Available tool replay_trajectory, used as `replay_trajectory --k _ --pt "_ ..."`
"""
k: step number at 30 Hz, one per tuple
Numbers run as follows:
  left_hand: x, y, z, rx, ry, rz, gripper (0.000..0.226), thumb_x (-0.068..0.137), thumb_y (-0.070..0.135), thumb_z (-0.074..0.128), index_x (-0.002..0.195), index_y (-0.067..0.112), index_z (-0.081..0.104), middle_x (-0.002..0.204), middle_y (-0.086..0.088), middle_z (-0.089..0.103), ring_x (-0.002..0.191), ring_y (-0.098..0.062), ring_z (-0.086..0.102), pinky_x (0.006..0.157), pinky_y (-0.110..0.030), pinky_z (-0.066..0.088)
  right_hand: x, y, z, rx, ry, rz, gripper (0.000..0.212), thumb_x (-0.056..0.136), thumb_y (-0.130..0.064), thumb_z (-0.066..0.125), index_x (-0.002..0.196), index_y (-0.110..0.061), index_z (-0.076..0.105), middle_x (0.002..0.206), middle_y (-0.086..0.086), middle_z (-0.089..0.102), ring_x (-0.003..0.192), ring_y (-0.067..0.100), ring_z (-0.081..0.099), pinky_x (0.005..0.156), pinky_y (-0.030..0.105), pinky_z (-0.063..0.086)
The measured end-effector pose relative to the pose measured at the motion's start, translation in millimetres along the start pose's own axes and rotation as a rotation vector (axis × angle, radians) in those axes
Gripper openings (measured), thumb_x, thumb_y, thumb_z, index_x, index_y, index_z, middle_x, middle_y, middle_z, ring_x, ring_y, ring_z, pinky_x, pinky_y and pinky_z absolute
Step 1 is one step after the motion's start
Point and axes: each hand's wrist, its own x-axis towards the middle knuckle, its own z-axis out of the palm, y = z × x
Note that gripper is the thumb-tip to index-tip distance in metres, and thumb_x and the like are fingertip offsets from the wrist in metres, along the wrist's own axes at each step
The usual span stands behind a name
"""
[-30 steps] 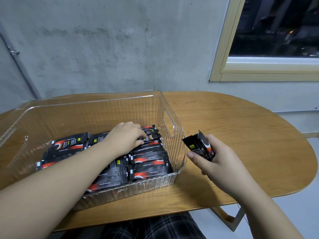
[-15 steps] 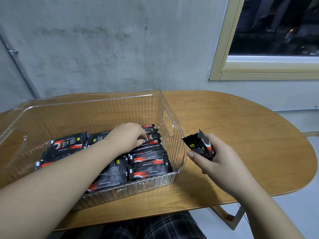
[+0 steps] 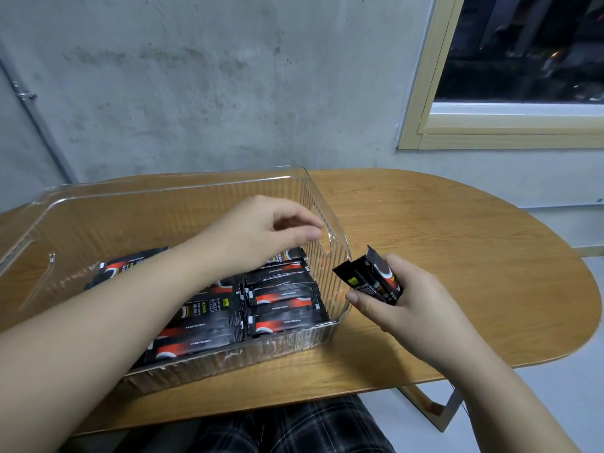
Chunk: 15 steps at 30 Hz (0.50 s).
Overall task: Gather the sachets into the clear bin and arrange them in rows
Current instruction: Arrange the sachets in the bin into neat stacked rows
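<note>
Hands: left (image 3: 261, 233) loosely curled, empty; right (image 3: 405, 308) grips sachets (image 3: 372, 279).

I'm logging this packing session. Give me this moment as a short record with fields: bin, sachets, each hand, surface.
bin: clear bin on the wooden table, ribbed walls
sachets in bin: black sachets lying flat in rows on the floor of the bin
left hand: left hand raised above the rows, fingers loosely curled, holding nothing
right hand: right hand outside the bin, gripping a few held sachets
</note>
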Motion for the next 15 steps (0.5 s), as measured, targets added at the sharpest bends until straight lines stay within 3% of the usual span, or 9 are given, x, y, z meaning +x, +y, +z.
replay_trajectory --k 3,7,11,13,15 --pt "-6 21 11 -0.124 -0.174 0.011 0.014 0.076 0.029 0.072 0.09 0.028 0.07 0.086 0.007 0.072 0.078 -0.004 0.064 0.076 -0.019 0.05 1 -6 4 0.016 0.004 -0.004 0.022 0.075 -0.038 0.072 0.079 -0.024 0.055 0.058 -0.014 0.052 0.057 0.004 0.046 0.051 0.018 0.034" --pt "-6 17 20 -0.115 -0.16 0.006 0.013 0.082 0.018 0.071 0.076 0.028 0.066 0.069 0.01 0.066 0.061 0.001 0.054 0.062 -0.021 0.046 1 -11 8 0.058 -0.013 0.0 0.023 0.074 -0.038 0.073 0.077 -0.026 0.054 0.059 -0.017 0.053 0.053 0.003 0.045 0.049 0.018 0.033" --pt "-11 2 19 -0.109 -0.182 -0.061 0.012 0.082 0.016 0.072 0.08 0.027 0.069 0.08 0.001 0.071 0.068 -0.014 0.062 0.073 -0.043 0.053 -2 -10 9 0.096 -0.024 0.004 0.028 0.075 -0.04 0.075 0.071 -0.03 0.049 0.056 -0.019 0.051 0.051 0.003 0.042 0.048 0.017 0.031" --pt "-14 -4 16 -0.085 -0.184 -0.082 0.013 0.082 0.016 0.072 0.082 0.029 0.07 0.08 0.006 0.071 0.07 -0.012 0.064 0.072 -0.031 0.055 -2 -9 9 0.104 -0.027 0.01 0.029 0.075 -0.04 0.074 0.07 -0.03 0.048 0.056 -0.018 0.052 0.05 0.003 0.043 0.047 0.017 0.032" --pt "-17 -11 10 -0.022 -0.144 -0.12 0.015 0.083 0.018 0.07 0.08 0.033 0.069 0.074 0.014 0.069 0.064 0.003 0.059 0.064 -0.014 0.046 -2 -8 9 0.1 -0.02 0.02 0.026 0.077 -0.039 0.073 0.072 -0.031 0.049 0.059 -0.018 0.056 0.051 0.002 0.047 0.048 0.016 0.033"
